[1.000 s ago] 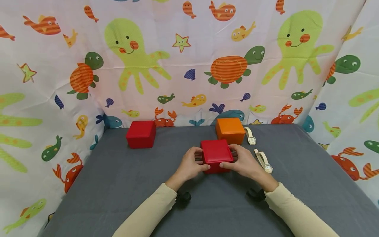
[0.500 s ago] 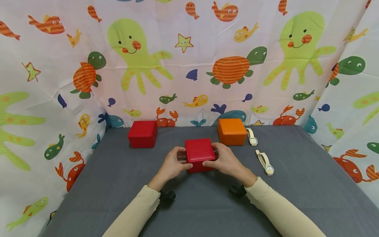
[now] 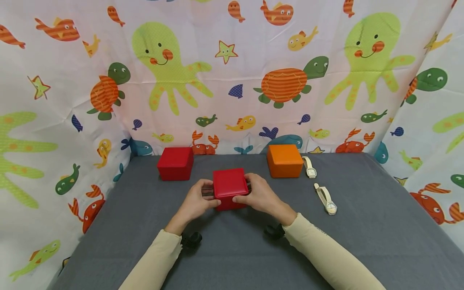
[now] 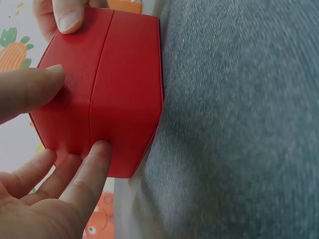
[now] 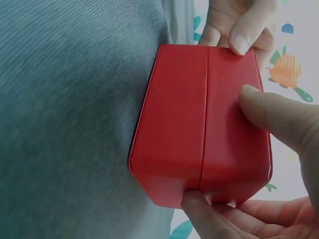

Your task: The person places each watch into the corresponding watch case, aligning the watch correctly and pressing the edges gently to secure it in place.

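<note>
left hand (image 3: 197,200) and right hand (image 3: 266,196) gripping opposite sides of closed red box (image 3: 230,183), box mid-counter (image 3: 232,262), other red box (image 3: 175,164) back left, orange box (image 3: 284,162) back right, two watches (image 3: 326,199) right of that

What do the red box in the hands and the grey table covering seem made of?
The red box looks like leather or imitation leather, smooth with a soft sheen over rounded corners. The grey covering seems matt woven cloth: fine ribbed lines show up close.

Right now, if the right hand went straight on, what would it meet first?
The red lidded box that the right hand holds, most likely; what lies past it is hard to judge.
</note>
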A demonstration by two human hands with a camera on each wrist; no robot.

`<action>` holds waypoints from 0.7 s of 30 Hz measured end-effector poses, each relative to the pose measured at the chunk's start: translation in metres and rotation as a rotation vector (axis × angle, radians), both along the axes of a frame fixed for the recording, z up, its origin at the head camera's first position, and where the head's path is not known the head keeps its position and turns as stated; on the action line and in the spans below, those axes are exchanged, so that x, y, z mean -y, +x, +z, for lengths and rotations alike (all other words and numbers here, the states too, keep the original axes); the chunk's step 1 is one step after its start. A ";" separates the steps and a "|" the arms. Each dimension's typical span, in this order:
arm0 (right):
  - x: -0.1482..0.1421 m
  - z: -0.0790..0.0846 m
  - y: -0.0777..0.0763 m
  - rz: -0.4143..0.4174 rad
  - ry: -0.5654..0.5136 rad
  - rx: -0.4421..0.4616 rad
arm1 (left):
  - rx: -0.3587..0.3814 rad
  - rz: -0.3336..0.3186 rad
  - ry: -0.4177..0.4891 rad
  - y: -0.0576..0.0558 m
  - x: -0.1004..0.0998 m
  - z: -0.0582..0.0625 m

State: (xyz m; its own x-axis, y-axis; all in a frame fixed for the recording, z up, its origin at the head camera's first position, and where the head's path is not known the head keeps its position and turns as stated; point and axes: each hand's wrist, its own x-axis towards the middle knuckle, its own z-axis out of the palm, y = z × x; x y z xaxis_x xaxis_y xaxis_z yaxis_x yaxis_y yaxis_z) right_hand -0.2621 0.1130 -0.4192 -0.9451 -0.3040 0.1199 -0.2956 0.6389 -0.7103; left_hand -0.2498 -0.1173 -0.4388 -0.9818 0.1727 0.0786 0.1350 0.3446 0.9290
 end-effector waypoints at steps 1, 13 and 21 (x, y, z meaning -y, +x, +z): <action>0.001 0.000 -0.001 0.007 0.003 0.003 | 0.001 0.006 -0.003 0.000 0.001 0.000; -0.006 0.001 -0.007 0.083 -0.024 0.097 | 0.044 0.042 -0.014 0.000 0.000 -0.007; -0.005 -0.002 -0.006 0.079 -0.019 0.059 | 0.000 0.046 -0.001 0.000 -0.003 -0.011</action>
